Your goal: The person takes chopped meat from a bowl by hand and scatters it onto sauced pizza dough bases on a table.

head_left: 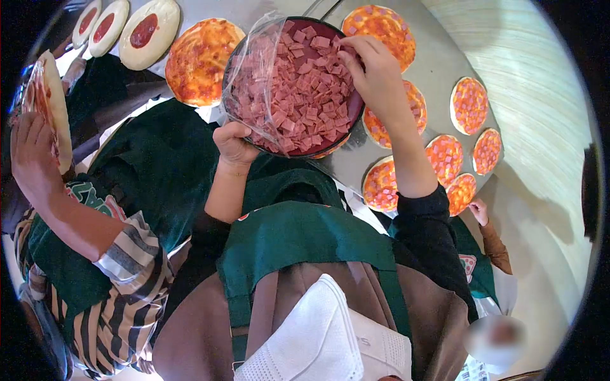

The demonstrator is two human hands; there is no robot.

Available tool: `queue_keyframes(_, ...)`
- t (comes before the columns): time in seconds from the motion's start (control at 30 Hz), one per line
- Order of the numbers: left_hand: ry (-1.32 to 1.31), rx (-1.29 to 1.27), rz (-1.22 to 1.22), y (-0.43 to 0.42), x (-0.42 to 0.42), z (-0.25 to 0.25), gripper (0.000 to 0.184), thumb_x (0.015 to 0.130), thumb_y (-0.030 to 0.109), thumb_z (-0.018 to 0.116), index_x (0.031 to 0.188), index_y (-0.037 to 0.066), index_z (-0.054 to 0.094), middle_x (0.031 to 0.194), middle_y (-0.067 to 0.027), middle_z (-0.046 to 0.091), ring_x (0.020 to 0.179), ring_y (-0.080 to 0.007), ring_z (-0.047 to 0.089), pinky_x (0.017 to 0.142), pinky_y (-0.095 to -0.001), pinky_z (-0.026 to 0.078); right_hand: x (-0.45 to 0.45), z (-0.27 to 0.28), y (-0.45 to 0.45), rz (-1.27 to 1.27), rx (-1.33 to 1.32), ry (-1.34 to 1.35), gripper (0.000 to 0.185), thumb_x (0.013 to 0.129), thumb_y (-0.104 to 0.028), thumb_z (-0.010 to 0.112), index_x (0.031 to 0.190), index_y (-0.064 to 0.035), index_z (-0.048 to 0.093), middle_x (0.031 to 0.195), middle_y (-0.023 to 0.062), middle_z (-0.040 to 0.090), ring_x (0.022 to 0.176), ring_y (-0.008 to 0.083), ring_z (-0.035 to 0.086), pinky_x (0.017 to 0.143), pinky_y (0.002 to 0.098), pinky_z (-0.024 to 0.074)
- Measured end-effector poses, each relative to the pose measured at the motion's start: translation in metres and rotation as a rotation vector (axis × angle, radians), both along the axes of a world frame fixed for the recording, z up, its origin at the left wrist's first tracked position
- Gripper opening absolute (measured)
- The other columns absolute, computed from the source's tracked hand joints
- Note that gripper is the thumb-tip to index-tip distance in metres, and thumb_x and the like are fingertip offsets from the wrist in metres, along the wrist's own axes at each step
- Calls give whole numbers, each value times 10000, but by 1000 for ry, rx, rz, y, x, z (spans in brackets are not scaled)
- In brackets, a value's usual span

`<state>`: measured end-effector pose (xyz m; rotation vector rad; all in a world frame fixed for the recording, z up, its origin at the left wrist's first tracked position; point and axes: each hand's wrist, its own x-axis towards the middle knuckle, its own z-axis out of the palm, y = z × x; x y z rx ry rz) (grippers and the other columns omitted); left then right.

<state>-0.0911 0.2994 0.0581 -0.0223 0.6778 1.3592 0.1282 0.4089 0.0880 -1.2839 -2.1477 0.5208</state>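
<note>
A dark round bowl (309, 152) full of diced pink ham (311, 95) is held tilted in front of me. Clear plastic wrap (251, 82) covers its left part. My left hand (234, 145) grips the bowl's lower left edge, thumb on the rim. At the upper right rim, my right hand (372, 66) has its thumb and fingers bent together over the ham; what lies between the fingertips is hidden. A sauced pizza base (202, 61) without ham lies left of the bowl. A ham-topped pizza (384, 32) is behind my right hand.
Several ham-topped pizzas (469, 105) lie on the metal table (438, 70) at right. Dough rounds with sauce (149, 35) stand at upper left. On the left, a co-worker's hand (35, 143) holds a wrapped base (57, 114). Another person's hand (480, 211) touches the table's right edge.
</note>
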Motion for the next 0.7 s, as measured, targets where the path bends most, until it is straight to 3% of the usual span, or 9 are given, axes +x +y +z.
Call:
queue_keyframes(0.13,17,-22,-61,2,6,-4,767,443,38,428,1203,-19,353,1128,-140,483,1044,-298,468,939,-381,350,-5,-8,10,-25,93,-97,204,730,-161,588,890,-37,559,839,106,541,830,277,520,713,353,434)
queue_keyframes(0.53,20,-6,-123,-1,1,-11,743,446,2,417,1188,-9,376,1121,-124,496,1035,-279,482,933,-386,354,-22,-16,4,-1,-140,-305,233,693,-129,600,884,-11,541,828,155,553,771,325,531,674,384,437)
queue_keyframes(0.63,-29,-37,-124,-3,-3,-14,734,453,6,416,1186,-6,381,1121,-120,496,1040,-281,477,932,-392,354,-18,-18,4,51,-192,-206,232,722,-111,588,913,8,534,823,125,576,764,261,567,668,336,459)
queue_keyframes(0.7,-23,-35,-100,-3,-4,-14,737,454,9,417,1189,-3,379,1123,-119,495,1045,-281,472,932,-394,352,-13,-23,1,-38,-638,419,205,734,-113,585,898,7,561,823,100,591,774,186,589,668,278,470)
